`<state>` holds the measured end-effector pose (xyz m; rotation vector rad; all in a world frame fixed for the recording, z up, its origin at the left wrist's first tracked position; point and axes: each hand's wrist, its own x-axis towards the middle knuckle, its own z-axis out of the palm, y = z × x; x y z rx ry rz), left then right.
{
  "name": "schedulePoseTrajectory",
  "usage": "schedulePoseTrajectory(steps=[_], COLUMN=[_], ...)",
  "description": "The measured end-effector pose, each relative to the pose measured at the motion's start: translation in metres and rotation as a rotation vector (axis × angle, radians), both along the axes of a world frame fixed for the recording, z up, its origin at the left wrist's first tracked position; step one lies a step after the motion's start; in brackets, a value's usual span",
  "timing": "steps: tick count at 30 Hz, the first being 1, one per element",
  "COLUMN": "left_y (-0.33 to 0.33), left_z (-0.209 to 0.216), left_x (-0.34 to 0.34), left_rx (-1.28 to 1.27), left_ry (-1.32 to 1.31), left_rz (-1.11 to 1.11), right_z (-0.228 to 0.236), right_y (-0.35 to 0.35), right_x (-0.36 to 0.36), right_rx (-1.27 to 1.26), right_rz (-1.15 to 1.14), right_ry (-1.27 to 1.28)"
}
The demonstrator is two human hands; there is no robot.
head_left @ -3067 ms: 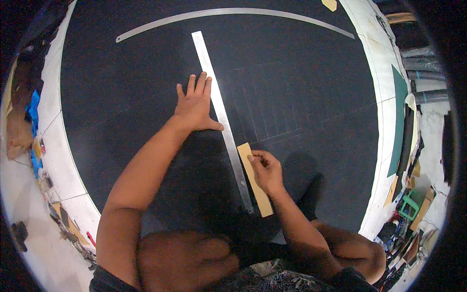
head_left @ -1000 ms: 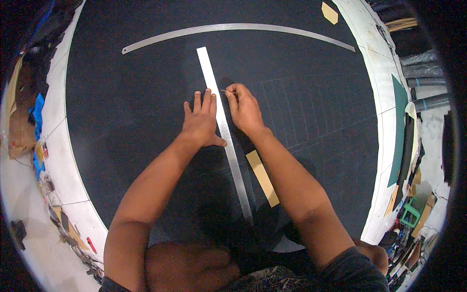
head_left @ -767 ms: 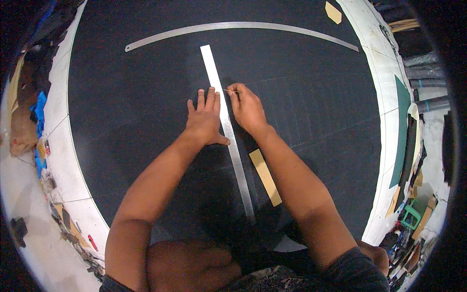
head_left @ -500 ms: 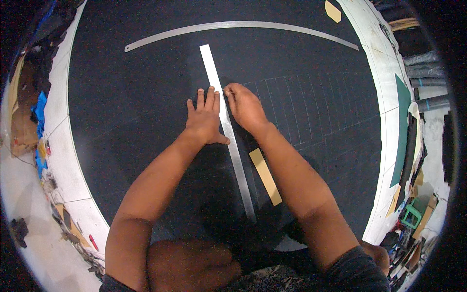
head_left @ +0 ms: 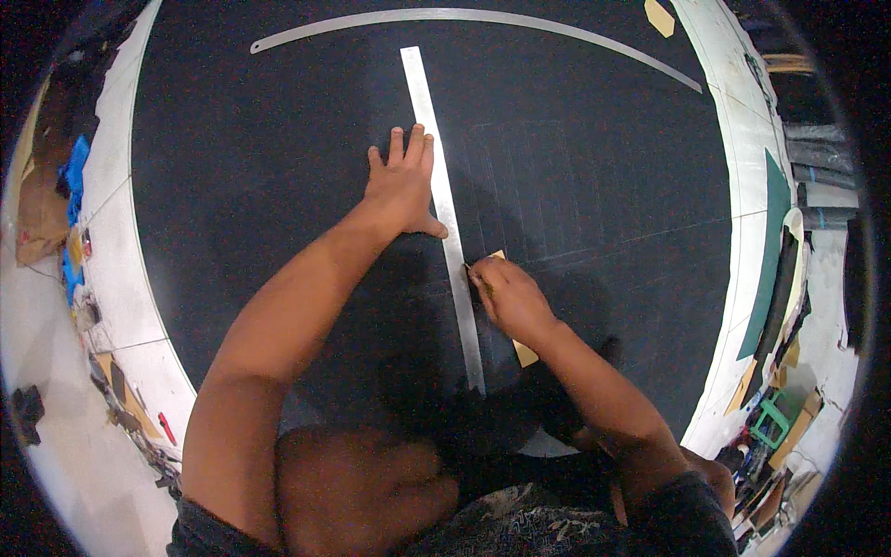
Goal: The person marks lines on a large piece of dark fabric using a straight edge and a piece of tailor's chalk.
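My left hand [head_left: 404,190] lies flat with fingers spread on a steel ruler [head_left: 441,186], its fingertips and thumb pressing on the metal. The ruler runs lengthwise over a large black sheet [head_left: 278,186], which looks like fabric. Against the ruler's right edge, my right hand [head_left: 509,295] is closed in a pinch. A small dark tip shows at its fingers; the rest of what it holds is hidden. Partly beneath this hand is a tan card strip [head_left: 526,355]. Thin pale lines are drawn on the black sheet to the right of the ruler.
A longer steel ruler [head_left: 445,14] lies across the far side. A tan card piece [head_left: 660,17] rests at the far right. White surface [head_left: 153,278] borders the black sheet. Rolls, a green plastic item [head_left: 770,420] and scraps line the right side; a red pen-like item [head_left: 167,428] lies at left.
My right hand has slid along the ruler toward me, staying in its pinch, and now covers part of the card strip. The left hand still presses the ruler. The view has shifted slightly.
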<state>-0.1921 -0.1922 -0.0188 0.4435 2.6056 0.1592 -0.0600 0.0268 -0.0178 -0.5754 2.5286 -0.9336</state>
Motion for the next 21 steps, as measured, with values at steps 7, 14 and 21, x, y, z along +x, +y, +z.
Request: schedulePoseTrajectory(steps=[7,14,21], left_y=[0.002,0.003,0.002], left_z=[-0.001,-0.001,0.001], left_x=[-0.001,-0.002,-0.002], left_rx=[-0.025,-0.036,-0.046], left_ry=[-0.004,-0.020,-0.017], left_rz=[0.011,0.010,-0.003], right_z=[-0.008,-0.008,-0.007], right_y=[0.008,0.010,0.005], right_x=[0.016,0.017,0.009], right_rx=[-0.011,-0.015,-0.018], right_rz=[-0.056,-0.048,-0.066], right_ry=[-0.020,-0.003,0.022])
